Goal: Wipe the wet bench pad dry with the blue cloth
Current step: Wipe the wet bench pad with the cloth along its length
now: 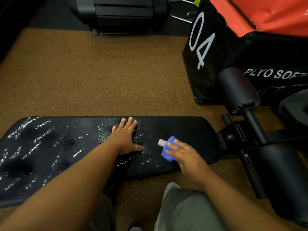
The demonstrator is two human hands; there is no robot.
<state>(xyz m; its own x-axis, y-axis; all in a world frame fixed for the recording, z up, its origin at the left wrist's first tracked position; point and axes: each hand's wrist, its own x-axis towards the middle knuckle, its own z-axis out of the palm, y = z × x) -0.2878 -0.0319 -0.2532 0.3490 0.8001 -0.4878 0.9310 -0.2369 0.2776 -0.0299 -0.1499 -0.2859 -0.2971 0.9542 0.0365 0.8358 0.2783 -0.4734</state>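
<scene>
Speckled brown gym flooring (pixel 100 72) surrounds the black bench pad (pixel 191 130), whose right end looks dry while white droplets cover its middle and left end. Near that right end the right hand (pixel 186 155) presses the bunched blue cloth (pixel 166 150), fingers closed over it; a pale tag, possibly a label, protrudes. The left hand (pixel 125 137) rests flat, fingers spread, mid-pad; most wiping remains.

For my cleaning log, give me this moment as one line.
left hand flat on bench pad | right hand pressing blue cloth | droplets mostly left of cloth
</scene>
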